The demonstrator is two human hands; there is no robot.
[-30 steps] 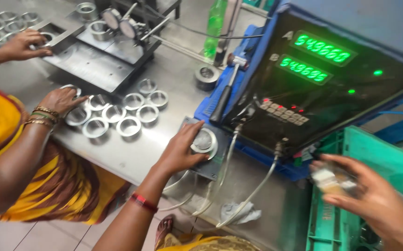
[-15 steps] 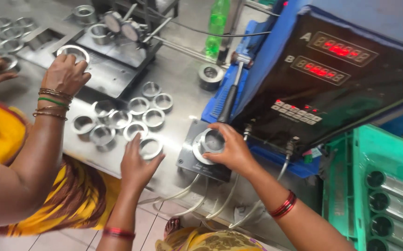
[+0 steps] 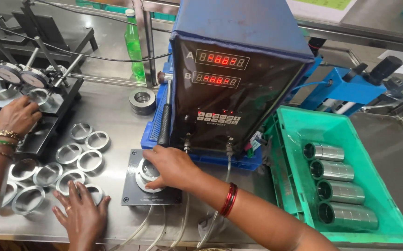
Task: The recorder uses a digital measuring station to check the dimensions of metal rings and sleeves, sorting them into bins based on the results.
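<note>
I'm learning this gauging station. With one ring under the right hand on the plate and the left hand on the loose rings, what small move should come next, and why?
Probably lift the ring off the dark plate with the right hand, since it already grips it there. The left hand rests on a loose ring beside the plate, likely the next one.
</note>
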